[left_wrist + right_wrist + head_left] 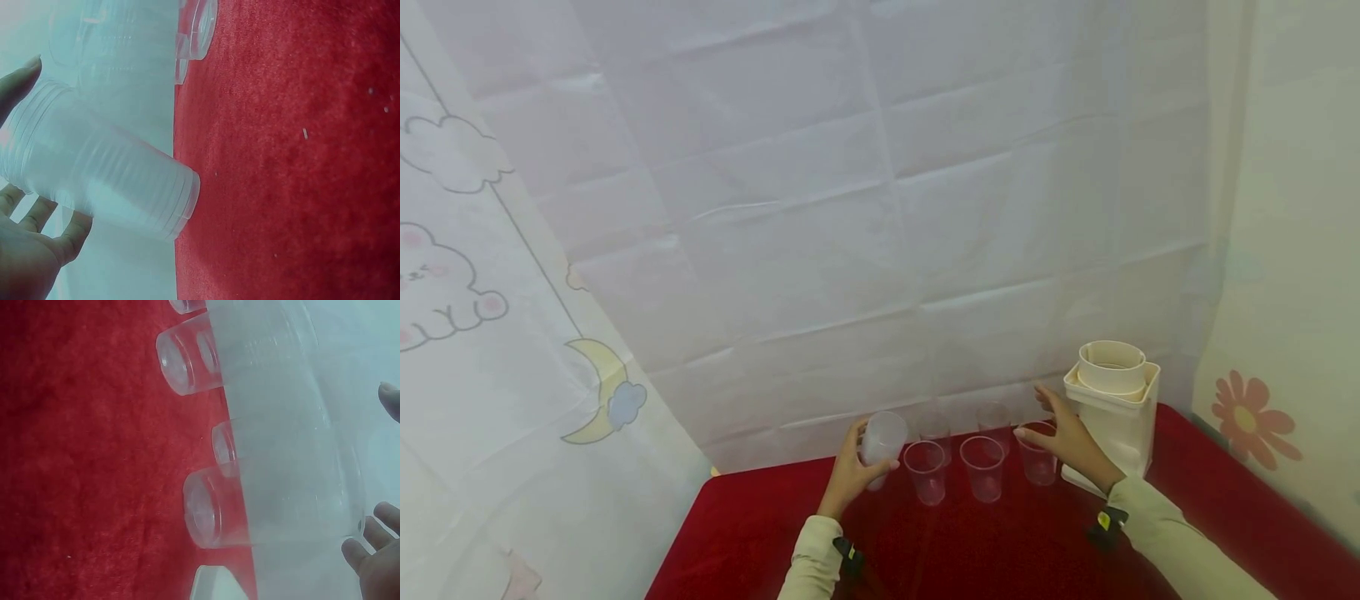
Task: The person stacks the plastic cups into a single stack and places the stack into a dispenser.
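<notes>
My left hand [847, 477] grips a stack of clear plastic cups [883, 442], thumb on one side and fingers on the other. In the left wrist view the nested stack [119, 156] leans, its base right at the red cloth. Several single clear cups stand upright in two rows to its right, among them a front cup [927, 475] and another front cup [984, 471]. My right hand [1071, 437] is over the rightmost cup [1038, 458], its thumb and fingers spread apart. In the right wrist view its fingertips [355, 550] are right beside that cup's rim.
A cream-white container [1116, 421] with a round ring-shaped top stands at the right, close behind my right wrist. The red cloth-covered table [970, 550] meets a pale hanging sheet [820, 333] at the back. A patterned wall [1262, 333] borders the right side.
</notes>
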